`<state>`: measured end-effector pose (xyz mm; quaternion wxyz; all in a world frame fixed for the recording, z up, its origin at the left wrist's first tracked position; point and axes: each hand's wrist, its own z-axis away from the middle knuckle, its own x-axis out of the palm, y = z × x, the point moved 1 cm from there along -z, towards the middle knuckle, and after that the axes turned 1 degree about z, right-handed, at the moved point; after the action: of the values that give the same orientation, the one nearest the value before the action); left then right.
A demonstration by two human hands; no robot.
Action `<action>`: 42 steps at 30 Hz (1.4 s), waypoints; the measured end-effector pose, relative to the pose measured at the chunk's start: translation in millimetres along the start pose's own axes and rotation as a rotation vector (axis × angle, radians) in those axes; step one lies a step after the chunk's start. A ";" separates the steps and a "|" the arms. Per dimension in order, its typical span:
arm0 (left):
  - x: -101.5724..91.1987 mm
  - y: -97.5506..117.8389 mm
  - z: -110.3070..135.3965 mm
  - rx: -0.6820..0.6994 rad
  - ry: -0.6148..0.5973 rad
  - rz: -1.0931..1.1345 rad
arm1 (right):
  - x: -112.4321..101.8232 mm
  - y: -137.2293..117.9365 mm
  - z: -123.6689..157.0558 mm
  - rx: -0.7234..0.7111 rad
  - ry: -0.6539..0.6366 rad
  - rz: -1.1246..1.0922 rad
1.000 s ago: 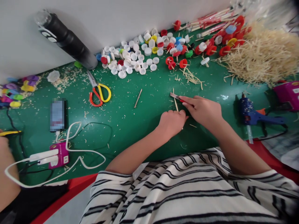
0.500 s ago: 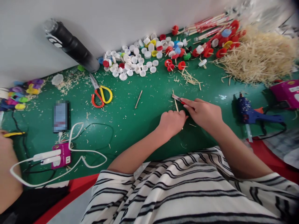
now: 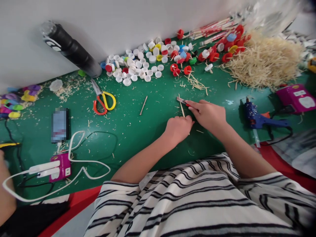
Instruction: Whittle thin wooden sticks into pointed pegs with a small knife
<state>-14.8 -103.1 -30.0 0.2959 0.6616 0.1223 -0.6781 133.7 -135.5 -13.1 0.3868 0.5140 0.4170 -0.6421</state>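
Observation:
My left hand (image 3: 178, 129) is closed around a thin wooden stick (image 3: 182, 110), its far end sticking out onto the green table. Closed on the red handle of a small knife (image 3: 182, 100), my right hand (image 3: 209, 115) lays the blade across the stick near its far tip. Most of the knife's handle is hidden under my fingers. Left of my hands lies a thin metal rod, like a nail (image 3: 143, 105). Beyond them is a small bunch of pale wood shavings (image 3: 197, 82).
Scissors (image 3: 104, 102), a phone (image 3: 60, 125) and a purple power adapter (image 3: 60, 167) with a white cable lie left. Bottle caps (image 3: 138, 64), several with sticks through them, line the back by a black bottle (image 3: 74, 49). Right are a shavings heap (image 3: 269, 62) and a blue glue gun (image 3: 261, 117). Another person's arm (image 3: 6, 187) shows far left.
The whole view has shifted slightly, so the table's things appear a little further left. Both hands keep their grips, with the knife blade still near the stick's far tip.

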 end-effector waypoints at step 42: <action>1.5 2.4 4.6 -0.011 -0.011 -0.004 | -5.6 5.8 14.2 0.034 -0.031 -0.099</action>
<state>-17.2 -107.9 -30.5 0.2988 0.6560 0.1255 -0.6816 135.2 -150.4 -6.6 0.3524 0.4892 0.4247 -0.6754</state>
